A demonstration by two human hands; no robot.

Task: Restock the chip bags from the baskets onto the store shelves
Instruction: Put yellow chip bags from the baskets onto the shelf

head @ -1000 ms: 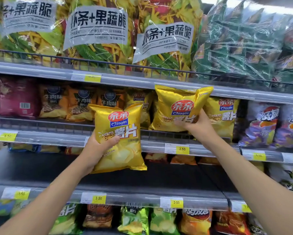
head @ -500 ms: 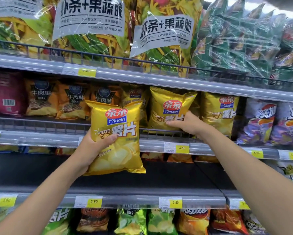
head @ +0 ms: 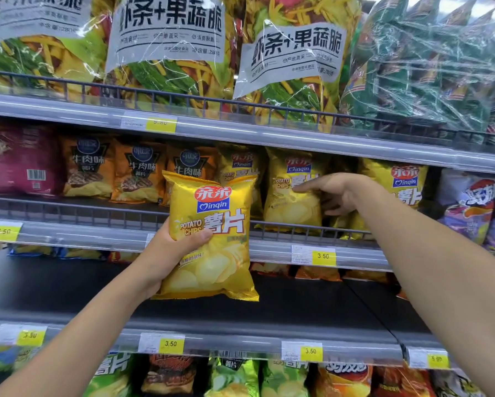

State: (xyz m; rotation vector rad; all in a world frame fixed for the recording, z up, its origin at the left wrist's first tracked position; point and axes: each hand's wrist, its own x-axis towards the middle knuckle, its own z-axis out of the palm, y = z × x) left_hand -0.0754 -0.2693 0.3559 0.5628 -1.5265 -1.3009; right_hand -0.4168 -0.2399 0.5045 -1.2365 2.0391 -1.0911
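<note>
My left hand (head: 169,253) grips a yellow potato chip bag (head: 212,239) by its left side and holds it upright in front of the middle shelf (head: 68,234). A second yellow chip bag (head: 289,207) stands on that shelf behind the wire rail. My right hand (head: 335,193) lies against its front and right edge with straight fingers. More yellow bags of the same brand stand on either side, one to the left (head: 240,164) and one to the right (head: 404,181).
Orange beef-flavour bags (head: 137,170) and a dark red bag (head: 25,161) fill the middle shelf's left; purple bags (head: 470,204) its right. Big clear snack packs (head: 169,53) crowd the top shelf. The dark shelf below (head: 68,282) holds few bags at the back. Green bags (head: 232,379) sit lowest.
My right hand has carried its yellow bag back onto the middle shelf, let go of its bottom edge and now rests flat on it. The left hand has raised its bag slightly.
</note>
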